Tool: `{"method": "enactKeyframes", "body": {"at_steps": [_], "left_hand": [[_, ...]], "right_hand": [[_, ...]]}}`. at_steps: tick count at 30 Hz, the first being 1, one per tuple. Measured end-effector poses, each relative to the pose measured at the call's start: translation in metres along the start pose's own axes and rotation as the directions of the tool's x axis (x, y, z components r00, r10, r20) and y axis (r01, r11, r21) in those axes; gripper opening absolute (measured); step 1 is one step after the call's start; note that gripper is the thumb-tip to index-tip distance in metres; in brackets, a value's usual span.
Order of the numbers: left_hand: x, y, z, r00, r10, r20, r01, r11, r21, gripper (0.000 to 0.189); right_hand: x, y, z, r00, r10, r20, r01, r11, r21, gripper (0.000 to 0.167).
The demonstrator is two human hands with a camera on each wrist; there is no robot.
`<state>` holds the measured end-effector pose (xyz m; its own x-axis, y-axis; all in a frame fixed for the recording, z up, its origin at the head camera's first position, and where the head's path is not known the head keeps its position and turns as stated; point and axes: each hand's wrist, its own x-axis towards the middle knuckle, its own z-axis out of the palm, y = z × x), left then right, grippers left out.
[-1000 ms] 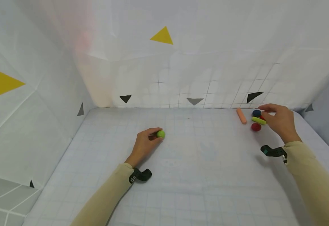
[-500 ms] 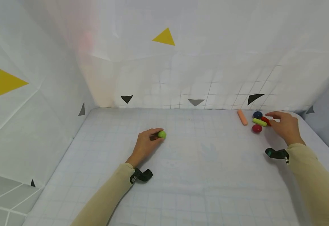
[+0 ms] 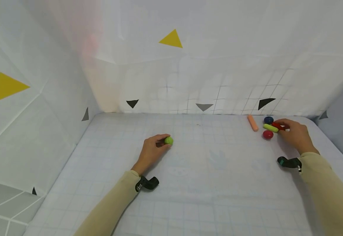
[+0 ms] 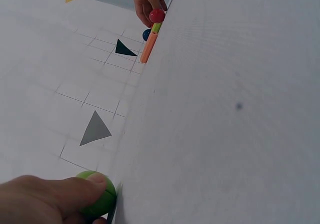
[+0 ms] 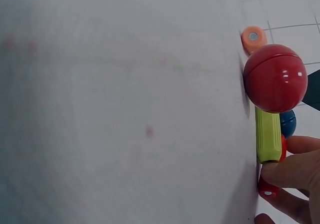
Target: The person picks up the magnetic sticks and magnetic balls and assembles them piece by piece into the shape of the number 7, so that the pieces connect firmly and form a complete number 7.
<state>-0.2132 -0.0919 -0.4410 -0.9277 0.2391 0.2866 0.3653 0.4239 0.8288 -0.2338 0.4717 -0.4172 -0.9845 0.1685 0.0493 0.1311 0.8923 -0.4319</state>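
My left hand (image 3: 150, 152) pinches a green ball (image 3: 169, 140) with a seam line around it, close over the left-middle of the table. In the left wrist view the thumb presses on the green ball (image 4: 100, 204). At the back right, my right hand (image 3: 297, 136) pinches a red stick (image 3: 277, 126) between thumb and fingers; its red end (image 5: 268, 190) shows beneath the thumb in the right wrist view. Beside the red stick lie a yellow-green stick (image 3: 270, 127), a dark blue ball (image 3: 268, 120) and a red ball (image 3: 268, 134).
An orange stick (image 3: 252, 123) lies left of this cluster, near the table's back edge. White sheeting (image 3: 147, 75) with triangle markers rises behind the white gridded table (image 3: 195, 183) and along its left side. A grey-blue panel (image 3: 340, 131) stands at the right.
My right hand has drawn back to the right from over the cluster, uncovering the red stick, then lowered and closed its fingers on it. The left hand keeps the green ball in place.
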Motion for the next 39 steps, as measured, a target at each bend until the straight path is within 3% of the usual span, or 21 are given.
{"method": "enactKeyframes", "body": {"at_steps": [30,39], "left_hand": [[-0.0009,0.0017,-0.0011,1.0,-0.007,0.001,0.007,1.0,-0.008,0.04],[-0.0004,0.0002,-0.0011,1.0,0.003,0.001,-0.003,1.0,-0.011,0.04]], "right_hand": [[-0.0001,0.0006,-0.0004,0.999,0.035,0.03,-0.035,0.999,-0.021,0.044],[-0.0038,-0.0012,0.0008,0.997,0.057,-0.059,-0.056,0.998,0.018,0.043]]}}
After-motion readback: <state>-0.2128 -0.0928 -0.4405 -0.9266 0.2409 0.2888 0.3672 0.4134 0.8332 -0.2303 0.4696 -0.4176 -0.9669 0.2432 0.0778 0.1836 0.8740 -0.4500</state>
